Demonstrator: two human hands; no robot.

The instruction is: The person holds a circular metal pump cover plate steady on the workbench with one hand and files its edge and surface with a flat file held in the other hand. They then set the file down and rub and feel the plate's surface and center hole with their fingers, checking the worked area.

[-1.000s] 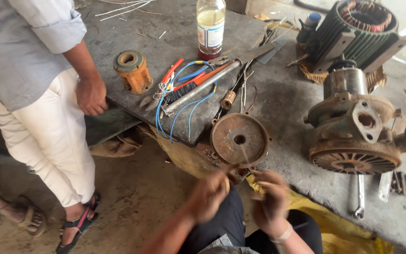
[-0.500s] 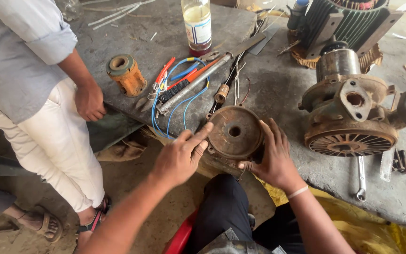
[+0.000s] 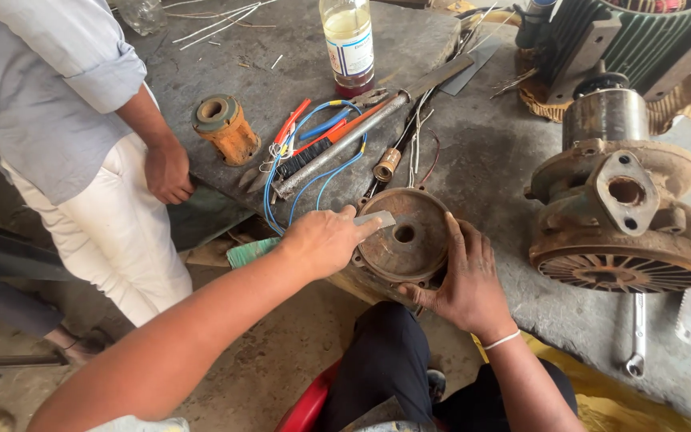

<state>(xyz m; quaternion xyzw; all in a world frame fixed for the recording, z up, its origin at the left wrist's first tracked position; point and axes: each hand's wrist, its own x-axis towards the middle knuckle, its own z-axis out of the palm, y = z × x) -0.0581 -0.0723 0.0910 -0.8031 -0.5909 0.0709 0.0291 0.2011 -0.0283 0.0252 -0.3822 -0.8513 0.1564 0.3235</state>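
Note:
A rusty round metal end cover (image 3: 409,240) with a centre hole rests at the near edge of a grey stone slab (image 3: 489,152). My left hand (image 3: 323,240) presses a short flat grey blade (image 3: 377,218) against the cover's upper left face. My right hand (image 3: 461,276) grips the cover's lower right rim, fingers spread over its edge. A white band circles my right wrist.
A person in a light shirt and white trousers (image 3: 113,216) stands at the left, one hand (image 3: 168,172) on the slab edge. A rusty pump body (image 3: 617,216), bottle (image 3: 348,44), orange spool (image 3: 224,128), blue wires (image 3: 313,172), metal rod (image 3: 337,144) and wrench (image 3: 637,336) lie on the slab.
Both my hands rose from my lap to the round cover. The left one now lays the blade on its face; the right one has settled on the lower rim.

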